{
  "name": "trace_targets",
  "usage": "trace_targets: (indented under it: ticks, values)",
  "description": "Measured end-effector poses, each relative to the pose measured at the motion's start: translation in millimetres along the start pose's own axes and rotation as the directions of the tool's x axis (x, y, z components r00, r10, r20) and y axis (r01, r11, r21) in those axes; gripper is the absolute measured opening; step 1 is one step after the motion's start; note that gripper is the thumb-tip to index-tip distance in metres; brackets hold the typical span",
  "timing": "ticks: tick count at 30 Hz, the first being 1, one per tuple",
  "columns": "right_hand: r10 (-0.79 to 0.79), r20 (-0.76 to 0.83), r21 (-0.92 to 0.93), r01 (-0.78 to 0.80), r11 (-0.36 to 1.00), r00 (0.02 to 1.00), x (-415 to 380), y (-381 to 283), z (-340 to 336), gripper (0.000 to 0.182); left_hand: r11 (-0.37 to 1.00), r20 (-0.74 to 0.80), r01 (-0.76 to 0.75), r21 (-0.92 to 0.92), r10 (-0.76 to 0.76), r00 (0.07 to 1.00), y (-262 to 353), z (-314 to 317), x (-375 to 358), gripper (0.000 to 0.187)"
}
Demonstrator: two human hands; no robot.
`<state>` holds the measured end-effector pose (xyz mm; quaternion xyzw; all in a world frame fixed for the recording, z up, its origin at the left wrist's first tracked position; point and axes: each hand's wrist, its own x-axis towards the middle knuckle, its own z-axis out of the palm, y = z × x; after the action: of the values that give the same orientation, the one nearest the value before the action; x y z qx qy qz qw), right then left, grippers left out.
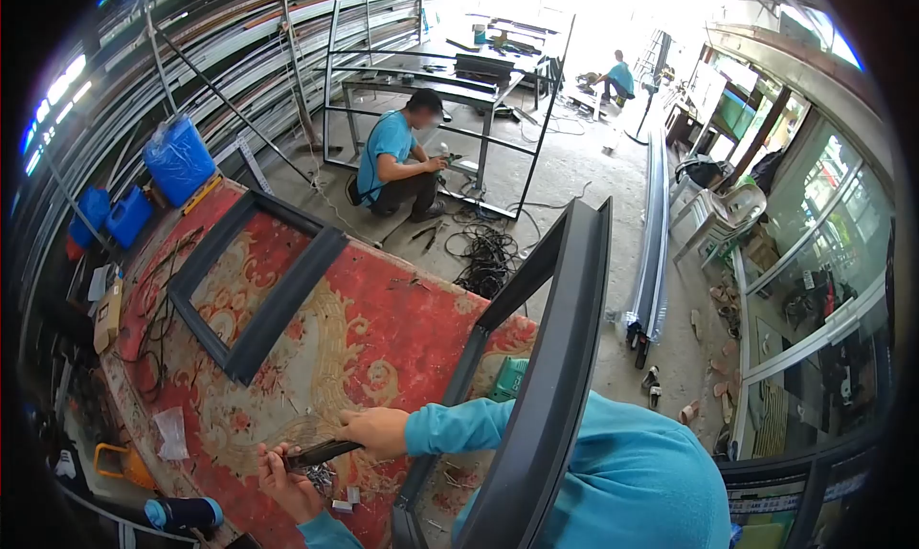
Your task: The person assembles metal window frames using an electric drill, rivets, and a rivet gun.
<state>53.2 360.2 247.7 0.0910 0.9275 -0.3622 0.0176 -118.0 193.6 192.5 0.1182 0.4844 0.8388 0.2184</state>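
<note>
My right hand (379, 432) is wrapped round a dark, narrow hand tool (325, 452) whose exact kind I cannot make out. My left hand (290, 484) is at the tool's far end, palm up, with its fingers curled together; what they pinch is too small to name. My right arm reaches past a dark grey metal frame (560, 291) standing upright close to me. Below my hands lies a pile of small metal screws or fasteners (321, 474), beside small pale blocks (345, 503), on the red patterned carpet (383, 310) covering the worktable.
Another dark frame (287, 305) lies on the carpet at left. A green box (509, 379) sits behind the upright frame. A dark blue bottle (182, 513) lies lower left. Beyond the table a co-worker (392, 156) crouches near tangled cables (483, 262); another person (618, 78) crouches farther back.
</note>
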Motion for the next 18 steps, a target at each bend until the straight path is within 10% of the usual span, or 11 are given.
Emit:
trace_targets:
  ticks: [18]
  values:
    - [-0.042,-0.149,0.515,0.114,0.850,0.988,-16,-4,44,0.037,0.979,-0.188,-0.074,-0.189,0.039,0.981,-2,-1,-9,0.030]
